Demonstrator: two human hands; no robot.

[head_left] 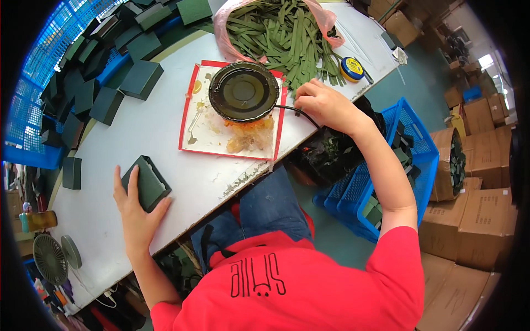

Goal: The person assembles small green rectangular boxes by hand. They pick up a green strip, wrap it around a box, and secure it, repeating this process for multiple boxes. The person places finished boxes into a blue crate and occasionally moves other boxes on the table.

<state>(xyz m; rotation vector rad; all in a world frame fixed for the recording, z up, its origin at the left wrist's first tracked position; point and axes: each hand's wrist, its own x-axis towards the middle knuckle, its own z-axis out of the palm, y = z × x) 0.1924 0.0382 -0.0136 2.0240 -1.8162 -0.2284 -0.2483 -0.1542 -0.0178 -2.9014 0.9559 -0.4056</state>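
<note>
My left hand (139, 212) spans a dark green box (148, 185) on the white table, its thumb on one side and fingers on the other. The box shows an open-looking edge along its right side. Over the table's right edge, my right hand (327, 106) has its fingertips pinched together, beside a black cable and just below a heap of green strips (276, 33) in a pink plastic bag (221, 25). Whatever the fingertips hold is hidden. Between my hands, a round black pot (243, 91) of dark liquid sits on a red-rimmed white tray (187, 140) stained with yellowish glue-like residue.
Dark green boxes (142, 79) pile at the left by a blue crate (33, 121). A yellow-and-blue round tin (351, 69) stands near the strips. A small fan (51, 259) is at lower left. On my right are a blue basket (425, 149) and cardboard cartons (486, 215).
</note>
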